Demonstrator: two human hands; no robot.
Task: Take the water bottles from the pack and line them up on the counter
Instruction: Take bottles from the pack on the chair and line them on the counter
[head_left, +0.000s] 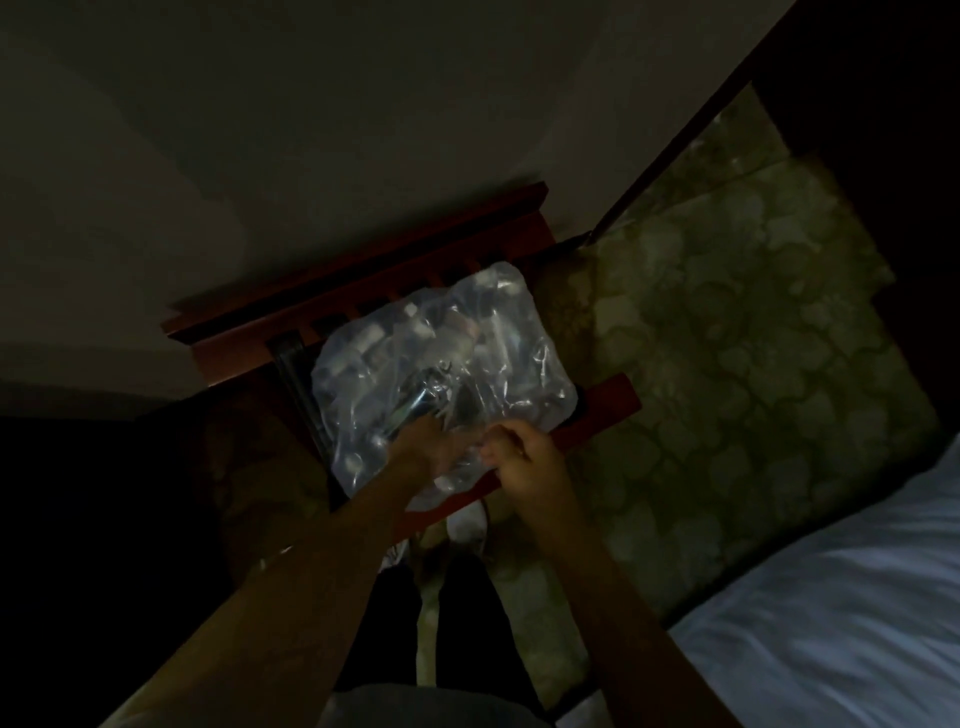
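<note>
One shrink-wrapped pack (441, 379), two hands, one rack (597, 410), one bed (831, 623)

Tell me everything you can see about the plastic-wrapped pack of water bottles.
The pack of water bottles is wrapped in clear, crinkled, glossy plastic film, with pale caps and bottle shapes dimly showing through. It lies on a reddish wooden rack against the wall, beside patterned carpet. The film looks torn open near its middle. The left hand reaches into the near side, and the right hand pinches the film at the near edge. The dim light hides the number of bottles.
</note>
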